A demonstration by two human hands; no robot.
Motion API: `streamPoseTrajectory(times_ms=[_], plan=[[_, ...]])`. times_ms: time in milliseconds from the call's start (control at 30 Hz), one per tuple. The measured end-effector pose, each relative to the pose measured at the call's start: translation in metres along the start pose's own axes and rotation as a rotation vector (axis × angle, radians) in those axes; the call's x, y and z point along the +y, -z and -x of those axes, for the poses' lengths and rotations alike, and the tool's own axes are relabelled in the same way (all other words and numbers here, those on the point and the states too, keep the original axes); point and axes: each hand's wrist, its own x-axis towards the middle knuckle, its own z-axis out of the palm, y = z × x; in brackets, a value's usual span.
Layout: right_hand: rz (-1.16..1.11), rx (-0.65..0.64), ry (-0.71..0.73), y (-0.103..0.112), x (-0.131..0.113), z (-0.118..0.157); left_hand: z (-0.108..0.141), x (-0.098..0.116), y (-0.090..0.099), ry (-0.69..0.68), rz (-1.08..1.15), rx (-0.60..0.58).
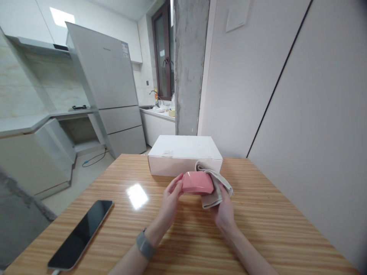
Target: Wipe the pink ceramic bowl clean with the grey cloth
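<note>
A glossy pink box-like object (197, 182) with rounded corners is held above the table, in front of the white box; its exact kind is not clear. My left hand (171, 194) grips its left end between thumb and fingers. In my right hand (224, 209) is a folded light grey cloth (215, 190), pressed against the pink object's right end. Part of the cloth stands up in a fold behind that end. The cloth hides some of my right fingers.
A closed white cardboard box (183, 147) sits at the far edge of the wood-grain table (120, 233). At the near left lies a black-screened phone (83, 235) with a cable plugged in. Beyond are a fridge (103, 72), a sink counter (157, 114) and a white wall panel (243, 76).
</note>
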Motion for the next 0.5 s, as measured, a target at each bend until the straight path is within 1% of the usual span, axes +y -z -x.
streamPoseTrajectory(times_ms=[67,100,200,267,333,400,500], plan=[[-0.09,0.034,-0.065,-0.004,-0.006,0.003,-0.001,-0.001,0.0,0.024,0.034,-0.022],[-0.118,0.042,-0.085,-0.006,-0.008,0.004,-0.001,-0.003,0.0,0.072,0.049,-0.049],[-0.119,0.006,-0.103,-0.007,-0.009,0.007,-0.002,-0.008,0.004,0.284,0.104,-0.201],[-0.091,-0.052,-0.092,-0.006,-0.006,0.008,-0.001,-0.01,0.005,0.38,0.157,-0.302],[-0.049,-0.096,-0.071,-0.004,-0.002,0.006,0.0,-0.01,0.005,0.376,0.188,-0.331],[0.01,-0.118,-0.02,-0.001,0.002,0.004,0.001,-0.009,0.003,0.312,0.178,-0.295],[0.185,-0.14,0.149,0.007,0.009,0.002,0.002,-0.009,0.0,0.192,0.131,-0.227]])
